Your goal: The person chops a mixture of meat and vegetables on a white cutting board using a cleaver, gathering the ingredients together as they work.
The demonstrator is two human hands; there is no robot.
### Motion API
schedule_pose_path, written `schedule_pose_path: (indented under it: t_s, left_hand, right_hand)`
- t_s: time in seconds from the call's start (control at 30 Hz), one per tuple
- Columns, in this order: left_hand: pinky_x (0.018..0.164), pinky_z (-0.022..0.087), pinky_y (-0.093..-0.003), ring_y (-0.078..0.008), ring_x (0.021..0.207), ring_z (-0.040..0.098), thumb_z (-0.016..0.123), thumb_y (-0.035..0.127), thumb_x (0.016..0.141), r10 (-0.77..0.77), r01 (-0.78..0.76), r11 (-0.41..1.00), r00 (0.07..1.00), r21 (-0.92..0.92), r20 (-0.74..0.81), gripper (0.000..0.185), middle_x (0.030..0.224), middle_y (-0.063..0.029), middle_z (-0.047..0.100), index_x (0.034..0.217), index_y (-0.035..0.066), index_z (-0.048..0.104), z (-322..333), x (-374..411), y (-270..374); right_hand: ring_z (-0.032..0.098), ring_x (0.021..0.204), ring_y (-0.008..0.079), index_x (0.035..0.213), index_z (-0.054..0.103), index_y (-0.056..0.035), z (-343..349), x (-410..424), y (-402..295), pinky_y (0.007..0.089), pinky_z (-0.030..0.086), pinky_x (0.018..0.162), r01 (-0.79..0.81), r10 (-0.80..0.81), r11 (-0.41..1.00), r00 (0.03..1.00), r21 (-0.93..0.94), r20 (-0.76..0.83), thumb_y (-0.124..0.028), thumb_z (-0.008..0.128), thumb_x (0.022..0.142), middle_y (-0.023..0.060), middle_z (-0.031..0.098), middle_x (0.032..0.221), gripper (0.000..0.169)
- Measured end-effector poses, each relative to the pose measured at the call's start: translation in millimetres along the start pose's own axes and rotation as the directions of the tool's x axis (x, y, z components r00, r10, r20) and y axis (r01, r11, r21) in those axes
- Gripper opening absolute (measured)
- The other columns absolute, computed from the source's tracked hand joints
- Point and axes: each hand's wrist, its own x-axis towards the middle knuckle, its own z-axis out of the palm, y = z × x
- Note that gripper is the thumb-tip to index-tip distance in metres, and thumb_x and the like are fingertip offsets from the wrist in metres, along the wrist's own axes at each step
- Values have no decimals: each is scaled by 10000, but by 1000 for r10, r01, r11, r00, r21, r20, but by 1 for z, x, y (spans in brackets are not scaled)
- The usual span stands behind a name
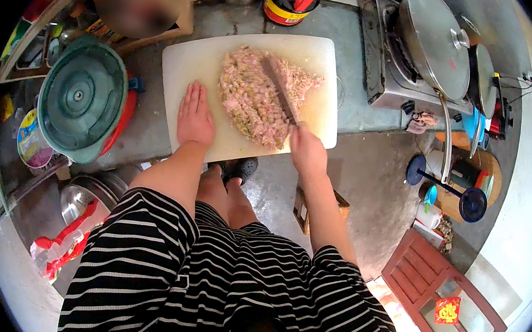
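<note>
A white plastic cutting board [194, 60] lies on the counter before me. A broad mound of minced meat [248, 93], flecked with green bits, spreads over its middle and right. My right hand [309, 150] grips the handle of a kitchen knife [282, 91] at the mound's near right edge. The blade, somewhat blurred, slants up and left across the meat. My left hand [196, 115] rests flat on the board left of the meat, palm down, fingers stretched forward, holding nothing.
Left of the board stands a green plastic basin or lid [80, 97] over something red. A gas stove [396, 87] at the right carries a lidded pan [435, 43], its handle jutting towards me. Behind the board sits a red-and-yellow container [286, 13]. A small wooden stool [307, 212] is below.
</note>
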Motion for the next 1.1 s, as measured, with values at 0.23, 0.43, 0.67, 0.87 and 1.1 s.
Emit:
schedule_pose_path:
  t_s: [0.23, 0.43, 0.67, 0.87, 1.1]
  left_hand:
    - [1183, 240, -429, -290, 1455, 259, 458, 96, 901, -10, 9, 1000, 1000, 12, 30, 602, 1569, -106, 294, 1486, 43, 325, -7, -1, -1]
    - [1183, 240, -418, -270, 1460, 253, 458, 135, 898, -33, 28, 997, 997, 73, 73, 611, 1572, -89, 292, 1490, 60, 327, -2, -2, -2]
    - [1183, 236, -424, -272, 1460, 255, 445, 137, 903, -10, 9, 1000, 998, 22, 54, 612, 1575, -92, 289, 1497, 63, 320, -1, -1, 4]
    - [1179, 241, -429, -290, 1453, 274, 436, 119, 908, -36, 35, 999, 998, 15, 50, 591, 1571, -108, 298, 1488, 57, 341, -7, -5, -1]
    - [1179, 243, -438, -299, 1455, 262, 449, 121, 900, -4, 3, 1000, 999, 25, 46, 611, 1571, -122, 289, 1494, 57, 325, -2, 2, 0]
  right_hand:
    - [628, 728, 440, 931, 534, -52, -34, -17, -10, 523, 494, 632, 76, 27, 948, 948, 308, -317, -330, 468, 989, 223, 642, 767, 292]
    - [618, 696, 452, 893, 524, -40, -1, 5, 14, 526, 483, 609, -17, 25, 997, 994, 81, -105, -306, 498, 979, 225, 634, 733, 281]
    - [620, 732, 465, 921, 535, -55, -14, 4, 19, 538, 500, 647, -92, 113, 989, 976, 116, -185, -319, 469, 986, 241, 638, 751, 281]
    - [622, 726, 462, 915, 526, -52, -28, 4, 12, 556, 495, 656, 23, 12, 986, 978, 165, -208, -319, 469, 986, 247, 640, 759, 281]
    - [624, 721, 452, 964, 547, -51, -18, 11, 12, 543, 493, 636, -109, 108, 994, 993, -17, -40, -318, 490, 978, 229, 642, 747, 273]
